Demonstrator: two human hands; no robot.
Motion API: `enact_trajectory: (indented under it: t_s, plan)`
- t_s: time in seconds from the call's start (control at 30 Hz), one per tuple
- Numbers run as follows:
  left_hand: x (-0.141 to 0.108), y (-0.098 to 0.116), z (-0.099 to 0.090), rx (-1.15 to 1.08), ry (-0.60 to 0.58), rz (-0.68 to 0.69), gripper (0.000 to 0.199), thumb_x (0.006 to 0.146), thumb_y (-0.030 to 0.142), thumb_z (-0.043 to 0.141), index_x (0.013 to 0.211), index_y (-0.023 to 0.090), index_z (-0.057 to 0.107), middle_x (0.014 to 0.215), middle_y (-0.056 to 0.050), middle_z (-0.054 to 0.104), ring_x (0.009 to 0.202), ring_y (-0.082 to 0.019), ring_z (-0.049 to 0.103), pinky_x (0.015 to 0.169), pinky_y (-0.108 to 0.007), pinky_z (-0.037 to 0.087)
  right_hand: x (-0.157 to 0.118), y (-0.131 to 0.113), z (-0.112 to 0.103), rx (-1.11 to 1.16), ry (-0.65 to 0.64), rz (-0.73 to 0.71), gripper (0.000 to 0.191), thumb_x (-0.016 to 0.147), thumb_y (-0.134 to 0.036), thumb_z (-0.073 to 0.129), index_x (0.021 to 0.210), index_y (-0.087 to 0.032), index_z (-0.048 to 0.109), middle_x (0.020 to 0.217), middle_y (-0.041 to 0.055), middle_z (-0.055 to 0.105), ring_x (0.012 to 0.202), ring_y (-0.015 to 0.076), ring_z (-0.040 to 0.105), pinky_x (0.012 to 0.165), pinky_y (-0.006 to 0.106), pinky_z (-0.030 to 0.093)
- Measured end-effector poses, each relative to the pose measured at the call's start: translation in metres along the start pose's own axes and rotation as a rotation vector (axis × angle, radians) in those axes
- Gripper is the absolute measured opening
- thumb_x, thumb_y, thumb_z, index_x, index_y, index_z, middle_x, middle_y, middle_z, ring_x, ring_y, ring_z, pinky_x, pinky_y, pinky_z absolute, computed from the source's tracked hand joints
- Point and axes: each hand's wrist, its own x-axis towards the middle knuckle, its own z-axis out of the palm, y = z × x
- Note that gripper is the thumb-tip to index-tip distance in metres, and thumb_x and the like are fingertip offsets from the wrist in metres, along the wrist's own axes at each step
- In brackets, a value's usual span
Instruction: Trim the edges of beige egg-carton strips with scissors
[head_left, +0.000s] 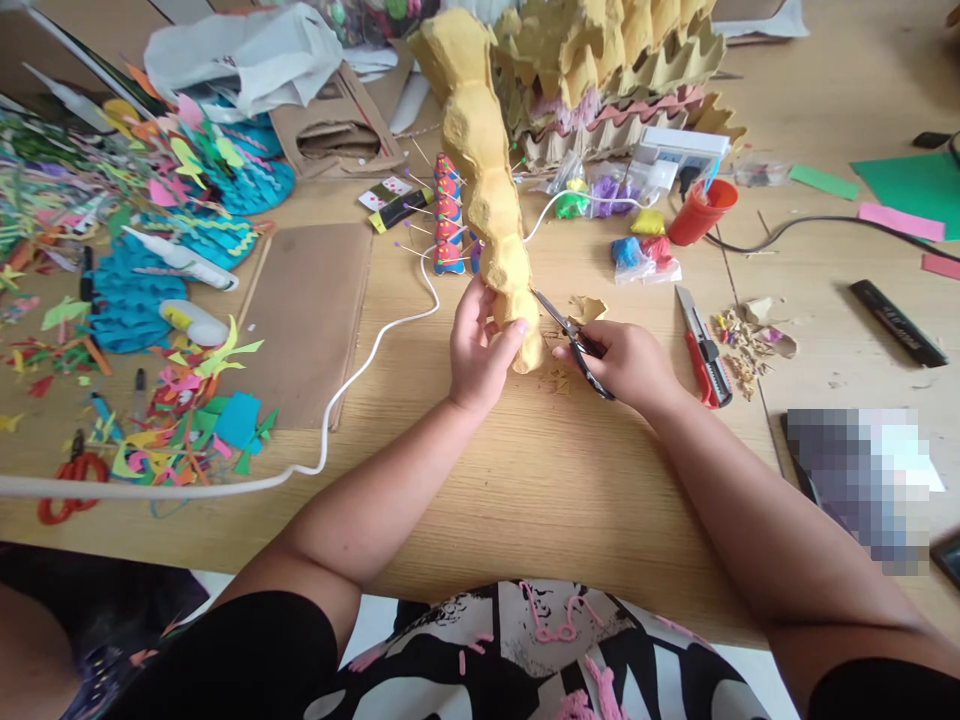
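A long strip of yellow egg carton (491, 165) with a row of bumps stands tilted away from me over the table. My left hand (480, 350) is closed round its near end, thumb on top. In my right hand (626, 362) is a pair of black-handled scissors (574, 345), their blades at the right edge of the strip near its lower end. Small yellow trimmings (559, 382) and a bigger torn scrap (591, 308) lie by the scissors. Behind the strip, partly covered, rests a red and blue painted carton piece (448, 215) with pins stuck in its sides.
Colourful paper scraps (180, 430) and glue bottles (184, 258) crowd the left. A white cable (379, 345) crosses the table. A utility knife (705, 350) lies to the right, near an orange cup (701, 212). Egg trays (622, 60) are stacked at the back.
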Motion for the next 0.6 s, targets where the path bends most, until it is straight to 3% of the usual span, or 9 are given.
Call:
enact_trajectory:
  t_s: [0.33,0.6]
  plan:
    - [0.0009,-0.0023,-0.0028,0.015,0.006,0.001,0.077,0.095,0.072,0.073,0.159,0.033,0.055,0.147,-0.011,0.073,0.139,-0.031,0.070,0.111,-0.042,0.061,0.0025,0.0020,0.0003,0.041,0.003,-0.021,0.072,0.085,-0.092,0.057,0.064,-0.026,0.040,0.058,-0.0003,0.046,0.061,0.0160,0.039,0.062,0.033,0.026]
    - [0.0009,-0.0027,-0.0029,-0.009,-0.005,-0.023,0.079,0.094,0.072,0.073,0.161,0.034,0.053,0.147,-0.011,0.073,0.140,-0.033,0.069,0.113,-0.045,0.060,-0.0013,0.0027,0.0008,-0.069,0.053,-0.017,0.063,0.092,-0.083,0.058,0.067,-0.026,0.043,0.064,0.0040,0.056,0.062,0.0186,0.045,0.061,0.034,0.025]
